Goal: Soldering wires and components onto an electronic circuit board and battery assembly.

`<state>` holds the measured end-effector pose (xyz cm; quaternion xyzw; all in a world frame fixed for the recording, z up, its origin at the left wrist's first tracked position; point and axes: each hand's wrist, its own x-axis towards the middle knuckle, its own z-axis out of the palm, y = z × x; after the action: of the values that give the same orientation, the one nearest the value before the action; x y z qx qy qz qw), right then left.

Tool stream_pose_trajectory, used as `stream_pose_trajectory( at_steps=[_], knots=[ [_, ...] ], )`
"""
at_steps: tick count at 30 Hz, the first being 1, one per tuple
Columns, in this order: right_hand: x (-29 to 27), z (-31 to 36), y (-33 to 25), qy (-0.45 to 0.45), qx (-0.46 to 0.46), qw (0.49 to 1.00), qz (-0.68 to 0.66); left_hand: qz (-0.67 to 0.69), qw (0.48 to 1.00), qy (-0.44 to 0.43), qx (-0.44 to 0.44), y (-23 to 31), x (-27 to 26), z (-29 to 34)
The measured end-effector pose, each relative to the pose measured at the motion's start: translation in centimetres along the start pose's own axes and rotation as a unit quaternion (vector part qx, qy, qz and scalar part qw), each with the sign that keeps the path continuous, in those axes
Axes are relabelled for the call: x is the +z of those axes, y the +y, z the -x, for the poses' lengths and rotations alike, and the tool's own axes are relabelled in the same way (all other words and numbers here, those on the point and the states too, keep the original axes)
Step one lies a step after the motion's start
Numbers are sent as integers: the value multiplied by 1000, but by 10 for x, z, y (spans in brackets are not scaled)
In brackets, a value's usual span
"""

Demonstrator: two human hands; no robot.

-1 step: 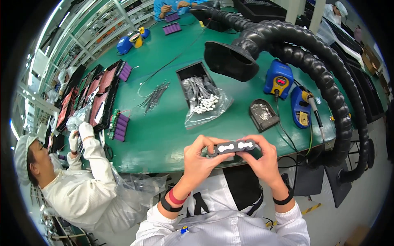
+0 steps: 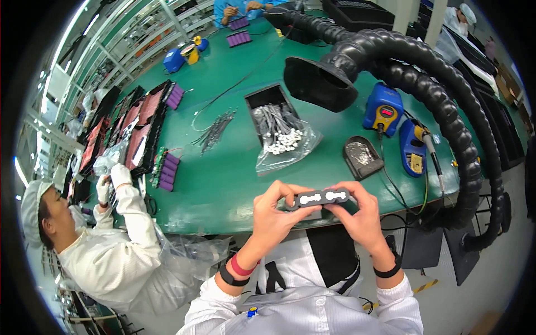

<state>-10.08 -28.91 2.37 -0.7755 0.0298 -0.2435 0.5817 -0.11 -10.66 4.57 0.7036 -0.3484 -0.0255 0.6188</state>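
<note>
My left hand (image 2: 272,215) and my right hand (image 2: 357,216) hold a dark grey battery pack (image 2: 323,198) between them, just in front of the table's near edge. Its narrow face is turned up and shows two white patches with silvery dumbbell-shaped strips. Fingers and thumbs pinch it at both ends; its underside is hidden. Beyond it lies a clear bag (image 2: 287,152) of grey leads with white connectors, partly in a black tray (image 2: 262,99). A small dark dish (image 2: 362,158) with silvery bits stands to the right.
On the right are a blue soldering station (image 2: 383,109), an iron in its stand (image 2: 416,148) and a black fume hose (image 2: 413,47) with its hood (image 2: 320,84). Loose wires (image 2: 216,131) and purple battery packs (image 2: 168,172) lie leftward. A co-worker in white (image 2: 106,251) works at left.
The whole view has shifted slightly, so the table's things sit a little further right. Both hands keep the same hold on the battery pack.
</note>
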Motion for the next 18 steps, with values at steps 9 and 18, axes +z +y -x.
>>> stream_pose_trajectory(
  at_steps=[9, 18],
  knots=[
    [2, -24, 18, -75, 2, 997, 8, -64, 990, -114, -45, -1, -34, -22],
    [-4, -36, 17, -141, 6, 990, -17, -284, 958, 5, -36, -14, -145, -88]
  ],
)
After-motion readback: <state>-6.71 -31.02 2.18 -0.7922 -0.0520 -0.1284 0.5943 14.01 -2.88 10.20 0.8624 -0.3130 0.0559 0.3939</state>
